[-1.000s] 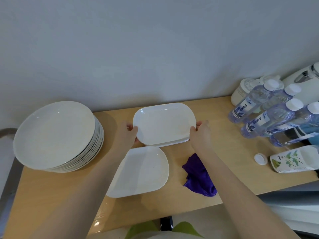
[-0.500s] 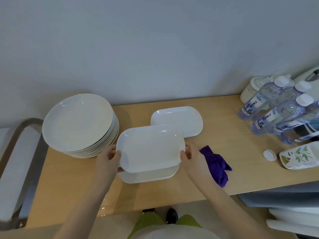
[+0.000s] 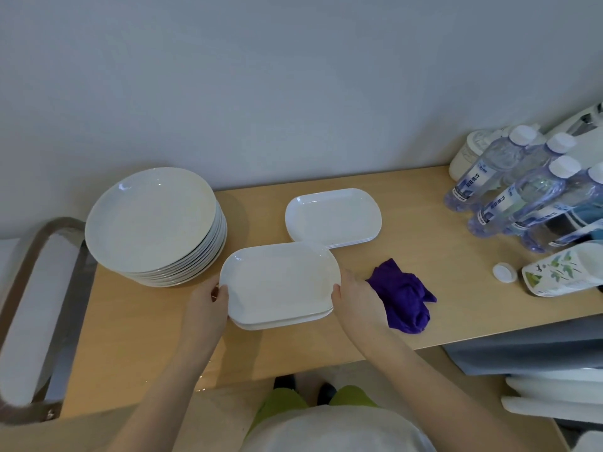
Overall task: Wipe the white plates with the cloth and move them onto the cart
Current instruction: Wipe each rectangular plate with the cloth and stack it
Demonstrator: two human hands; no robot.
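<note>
From the head view, the left hand and right hand grip the short ends of an oblong plate, fingers curled round its rim, over another of the same shape near the front edge of the bench; whether the two plates touch I cannot tell. A second oblong pile lies behind it toward the back edge. A tall stack of round plates stands close on the left, toward the back left corner. A purple cloth lies crumpled just right of the right hand. Water bottles, a loose white cap and a leaf-printed pouch crowd the right end. The bench is pale wood against a plain grey wall. A metal-framed cart stands at its left end.
</note>
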